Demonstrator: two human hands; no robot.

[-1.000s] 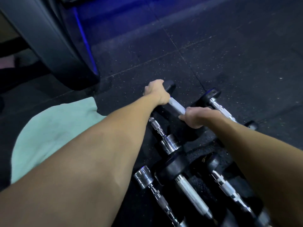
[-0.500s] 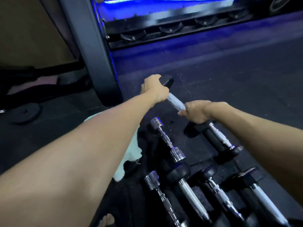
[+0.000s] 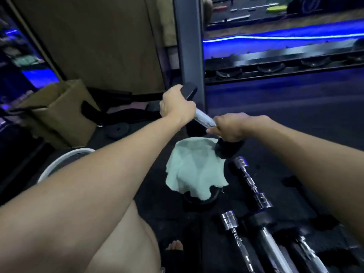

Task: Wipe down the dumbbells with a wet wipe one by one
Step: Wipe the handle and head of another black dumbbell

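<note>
A: Where is this?

B: A dim gym with a dark rubber floor point(image 3: 295, 119), blue light strips along the back and a rack rail point(image 3: 283, 64) with round cradles behind a grey post point(image 3: 188, 56).

A: And the hands?

B: Both arms reach forward. The left hand point(image 3: 176, 107) is curled round the far end of a dumbbell point(image 3: 203, 119), just below its black head. The right hand point(image 3: 234, 126) grips the near end of the same bar, fingers wrapped over it, just above the other black head. The bar slants up and away to the left, off the floor. Whether a wipe sits under either palm I cannot tell.

A: What lies around it?

B: Directly under the dumbbell, a pale green cloth point(image 3: 194, 174) is draped over a dark round plate point(image 3: 199, 200). Right of the cloth, chrome bars point(image 3: 252, 184) and more dumbbells lie on the floor in a row, running out of the bottom edge. Further left stands a cardboard box point(image 3: 57, 113), with a white hoop point(image 3: 59, 164) partly hidden by the left forearm. A knee and toes show at the bottom.

A: Any change from half a second ago?

B: The grip is the same, but the dumbbell has risen clear of the row, and the view has tipped up: the cloth now shows whole and the box has come into sight.
</note>
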